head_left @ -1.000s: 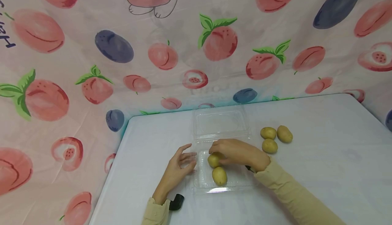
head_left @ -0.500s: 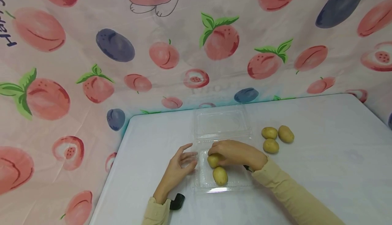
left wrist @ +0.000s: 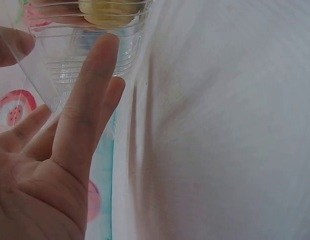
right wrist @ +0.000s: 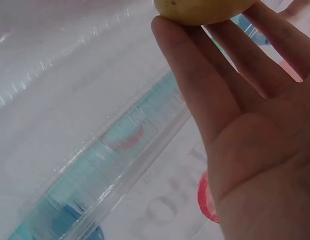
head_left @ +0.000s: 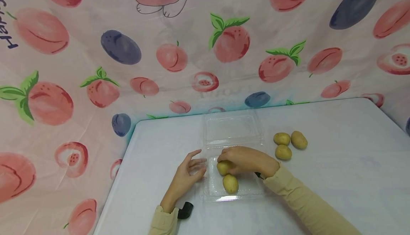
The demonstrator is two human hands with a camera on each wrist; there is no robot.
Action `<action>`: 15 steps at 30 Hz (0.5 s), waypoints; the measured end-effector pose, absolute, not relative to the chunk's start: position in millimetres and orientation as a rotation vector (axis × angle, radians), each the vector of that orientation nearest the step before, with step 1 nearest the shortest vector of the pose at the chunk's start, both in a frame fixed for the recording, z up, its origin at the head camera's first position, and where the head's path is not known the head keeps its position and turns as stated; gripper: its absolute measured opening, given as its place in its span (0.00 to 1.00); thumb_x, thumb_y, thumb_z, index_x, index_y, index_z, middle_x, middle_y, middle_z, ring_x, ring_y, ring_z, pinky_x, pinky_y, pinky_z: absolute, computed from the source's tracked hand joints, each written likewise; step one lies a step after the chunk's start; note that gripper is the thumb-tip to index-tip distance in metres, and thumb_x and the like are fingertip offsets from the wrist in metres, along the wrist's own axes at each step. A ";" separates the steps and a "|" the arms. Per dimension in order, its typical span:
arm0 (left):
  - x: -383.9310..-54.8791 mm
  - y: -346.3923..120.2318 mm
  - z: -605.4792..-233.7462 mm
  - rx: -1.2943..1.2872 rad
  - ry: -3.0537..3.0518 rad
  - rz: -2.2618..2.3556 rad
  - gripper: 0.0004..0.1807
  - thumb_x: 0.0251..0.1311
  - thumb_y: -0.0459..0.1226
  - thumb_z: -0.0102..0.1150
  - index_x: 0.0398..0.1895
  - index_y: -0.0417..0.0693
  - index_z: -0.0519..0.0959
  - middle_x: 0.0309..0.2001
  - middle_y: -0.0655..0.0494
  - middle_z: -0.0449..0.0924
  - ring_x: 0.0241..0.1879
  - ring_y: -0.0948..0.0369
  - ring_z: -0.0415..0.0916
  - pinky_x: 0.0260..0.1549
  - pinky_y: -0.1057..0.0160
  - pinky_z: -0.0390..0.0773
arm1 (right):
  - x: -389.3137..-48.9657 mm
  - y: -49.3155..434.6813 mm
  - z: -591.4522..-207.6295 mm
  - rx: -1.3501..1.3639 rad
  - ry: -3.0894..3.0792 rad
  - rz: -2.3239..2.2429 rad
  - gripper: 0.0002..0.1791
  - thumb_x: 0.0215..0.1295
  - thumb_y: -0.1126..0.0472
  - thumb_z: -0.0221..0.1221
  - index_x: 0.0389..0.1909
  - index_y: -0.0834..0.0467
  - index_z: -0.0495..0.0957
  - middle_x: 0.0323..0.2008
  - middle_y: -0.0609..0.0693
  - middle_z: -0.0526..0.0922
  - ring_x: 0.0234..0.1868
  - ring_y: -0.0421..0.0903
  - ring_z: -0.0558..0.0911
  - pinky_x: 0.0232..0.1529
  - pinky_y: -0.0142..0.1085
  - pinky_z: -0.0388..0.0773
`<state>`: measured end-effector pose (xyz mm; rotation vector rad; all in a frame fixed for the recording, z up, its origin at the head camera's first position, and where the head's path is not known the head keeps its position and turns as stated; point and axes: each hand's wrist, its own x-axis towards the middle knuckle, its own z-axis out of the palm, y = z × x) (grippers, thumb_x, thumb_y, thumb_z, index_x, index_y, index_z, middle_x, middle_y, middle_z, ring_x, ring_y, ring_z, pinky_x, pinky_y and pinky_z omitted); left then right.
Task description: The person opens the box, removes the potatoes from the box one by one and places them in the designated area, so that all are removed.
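A clear plastic clamshell box (head_left: pixel 246 188) lies with its lid folded back on the white table. Inside its left half are two yellow potatoes. My right hand (head_left: pixel 245 160) reaches in from the right and holds the farther potato (head_left: pixel 224 167) by its fingers; the right wrist view shows part of this potato (right wrist: pixel 202 11) at the fingertips. The nearer potato (head_left: pixel 230 184) rests just in front of it. Beside the box's left wall is my left hand (head_left: pixel 187 172), fingers loosely extended. In the left wrist view its fingers (left wrist: pixel 85 100) are close to the ribbed clear wall; contact is hard to tell.
Three more potatoes (head_left: pixel 283 152) are grouped on the table right of the box. The transparent lid (head_left: pixel 232 128) extends toward the back edge. A fruit-print cloth (head_left: pixel 179 85) hangs behind and left of the table (head_left: pixel 336 178).
The camera view shifts slightly between the first and second frames. Both hands and the potatoes keep almost the same places, with the right hand still holding the farther potato.
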<state>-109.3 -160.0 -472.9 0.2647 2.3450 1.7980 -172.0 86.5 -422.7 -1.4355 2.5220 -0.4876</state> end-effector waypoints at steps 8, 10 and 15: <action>-109.2 -160.1 -472.9 0.270 2.340 1.803 0.36 0.65 0.33 0.63 0.74 0.51 0.61 0.60 0.41 0.77 0.59 0.45 0.77 0.40 0.63 0.86 | -171.6 87.5 -421.5 -1.436 2.536 -0.476 0.17 0.56 0.61 0.71 0.47 0.57 0.84 0.39 0.45 0.83 0.36 0.37 0.77 0.45 0.33 0.81; -109.5 -160.1 -473.0 0.272 2.339 1.805 0.36 0.65 0.33 0.63 0.74 0.51 0.61 0.60 0.41 0.77 0.59 0.45 0.77 0.40 0.63 0.86 | -171.6 88.4 -421.4 -1.443 2.543 -0.474 0.17 0.56 0.61 0.71 0.47 0.57 0.84 0.38 0.44 0.83 0.36 0.37 0.77 0.45 0.33 0.81; -109.8 -160.1 -473.2 0.277 2.332 1.816 0.36 0.64 0.33 0.63 0.74 0.50 0.61 0.60 0.39 0.77 0.59 0.45 0.77 0.40 0.63 0.86 | -171.5 91.7 -420.4 -1.450 2.564 -0.461 0.17 0.56 0.59 0.71 0.47 0.57 0.84 0.39 0.44 0.84 0.37 0.38 0.79 0.46 0.34 0.82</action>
